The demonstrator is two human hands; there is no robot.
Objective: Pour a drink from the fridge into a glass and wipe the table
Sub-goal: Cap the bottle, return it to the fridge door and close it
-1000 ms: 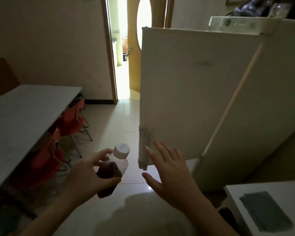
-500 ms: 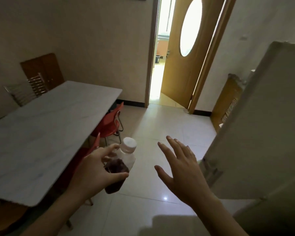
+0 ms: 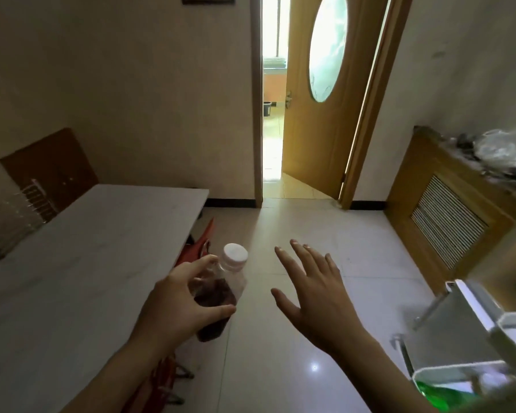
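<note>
My left hand point(image 3: 176, 305) grips a small clear plastic bottle point(image 3: 221, 290) with a white cap and dark brown drink, held tilted over the floor beside the table. My right hand point(image 3: 313, 287) hovers to the right of the bottle with fingers spread and nothing in it. The long white marble-look table point(image 3: 72, 263) stretches along the left. At the lower right, the open fridge door point(image 3: 465, 326) shows its white inner shelf with something green in it. No glass or cloth is in sight.
Red chairs point(image 3: 200, 242) are tucked under the table's right side. A wooden radiator cover point(image 3: 447, 216) with bags on top stands at the right wall. A wooden door point(image 3: 322, 114) stands ajar ahead. Glossy tiled floor lies between.
The view has swung left, away from the fridge toward the table and door. The fridge door has slid to the lower right edge. Both hands keep their pose, the bottle still held.
</note>
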